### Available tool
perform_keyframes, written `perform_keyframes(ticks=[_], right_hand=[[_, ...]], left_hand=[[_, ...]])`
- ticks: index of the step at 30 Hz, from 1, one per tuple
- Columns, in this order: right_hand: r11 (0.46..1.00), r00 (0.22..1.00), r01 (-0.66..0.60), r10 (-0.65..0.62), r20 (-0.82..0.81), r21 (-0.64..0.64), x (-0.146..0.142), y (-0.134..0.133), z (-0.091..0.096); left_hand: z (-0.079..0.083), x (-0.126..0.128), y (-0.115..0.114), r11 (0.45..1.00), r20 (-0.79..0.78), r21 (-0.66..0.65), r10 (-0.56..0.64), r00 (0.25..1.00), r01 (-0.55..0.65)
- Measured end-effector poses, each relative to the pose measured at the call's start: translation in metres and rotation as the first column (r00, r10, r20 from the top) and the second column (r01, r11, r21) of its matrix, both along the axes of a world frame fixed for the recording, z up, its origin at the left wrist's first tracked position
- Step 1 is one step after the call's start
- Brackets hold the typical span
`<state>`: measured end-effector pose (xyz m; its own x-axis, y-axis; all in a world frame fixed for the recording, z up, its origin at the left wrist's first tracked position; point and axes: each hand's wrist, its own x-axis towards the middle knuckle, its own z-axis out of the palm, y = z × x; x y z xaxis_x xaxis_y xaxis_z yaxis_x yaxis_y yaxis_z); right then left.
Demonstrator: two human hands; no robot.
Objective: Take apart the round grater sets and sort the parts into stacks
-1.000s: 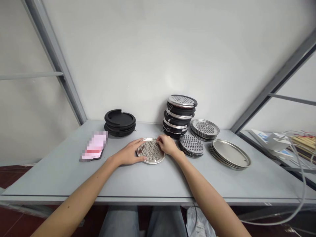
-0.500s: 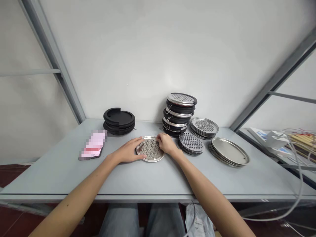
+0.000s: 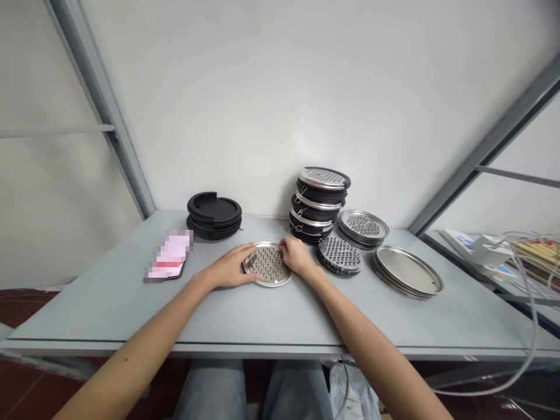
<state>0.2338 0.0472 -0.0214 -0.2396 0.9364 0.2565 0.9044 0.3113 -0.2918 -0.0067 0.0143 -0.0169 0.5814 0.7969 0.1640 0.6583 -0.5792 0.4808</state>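
Observation:
A round metal grater plate point(image 3: 268, 265) lies on the table in front of me, its raised teeth facing up. My left hand point(image 3: 234, 266) grips its left side, with the thumb along the near rim and the fingers round the far left edge. At the upper right rim, the curled fingers of my right hand point(image 3: 296, 255) press on the plate; their tips are partly hidden. Just right of that hand sits a stack of dark toothed grater discs point(image 3: 340, 255). Behind it are stacked silver grater plates point(image 3: 364, 224), and farther right a pile of plain metal discs point(image 3: 406, 269).
A tall stack of black holders with metal graters point(image 3: 321, 204) stands near the wall. Black round holders point(image 3: 214, 214) are piled at the back left, and a phone point(image 3: 170, 256) lies left of my arm. White cables point(image 3: 531, 326) hang at the right edge.
The view has shifted very slightly. Both hands keep their places on the grater plate, with no clear movement of the plate on the table.

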Motion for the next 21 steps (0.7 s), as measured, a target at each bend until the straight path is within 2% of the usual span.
perform_keyframes(ticks=[21], right_hand=[[0.999,0.999,0.037,-0.037,-0.013,0.005,-0.0010,0.0013,-0.0019]], left_hand=[[0.0026,-0.0011,-0.0014,0.999,-0.032,-0.019,-0.035,0.999,0.034]])
